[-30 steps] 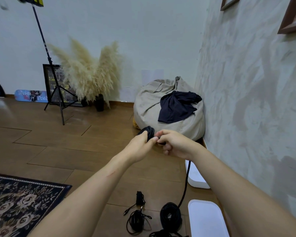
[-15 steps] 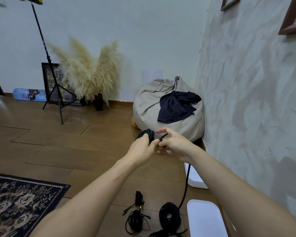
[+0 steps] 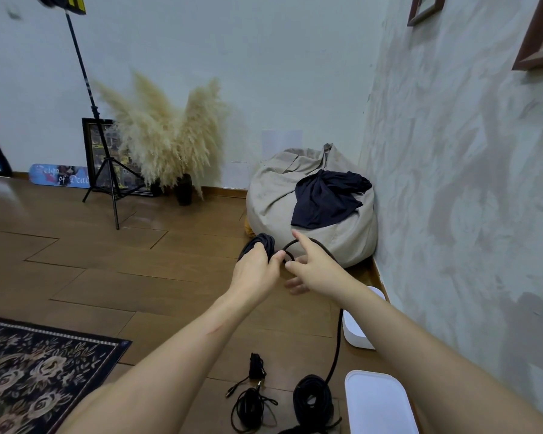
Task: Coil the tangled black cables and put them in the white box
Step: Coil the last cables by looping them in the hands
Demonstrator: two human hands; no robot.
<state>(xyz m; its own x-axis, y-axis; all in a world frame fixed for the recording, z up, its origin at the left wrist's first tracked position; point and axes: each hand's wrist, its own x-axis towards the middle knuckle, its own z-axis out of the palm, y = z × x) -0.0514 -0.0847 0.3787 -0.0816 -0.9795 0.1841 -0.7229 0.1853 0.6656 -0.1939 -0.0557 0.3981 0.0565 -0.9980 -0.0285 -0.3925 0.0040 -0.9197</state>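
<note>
My left hand grips a coiled bundle of thick black cable, held up in front of me. My right hand is just right of it with fingers spread; the cable's loose loop arcs over its index finger and runs down behind the wrist. That strand hangs to a larger black coil on the floor. A thinner black cable bundle with loose plugs lies beside it. A white box stands by the wall, partly hidden by my right forearm. A white lid lies nearer.
A beige beanbag with a dark cloth fills the corner. A light stand, pampas grass in a dark vase and framed pictures line the back wall. A patterned rug lies at the lower left on the wooden floor.
My right hand has opened from a pinch on the cable and drawn slightly right, and a loop of cable now arcs over its finger. My left hand keeps holding the coil.
</note>
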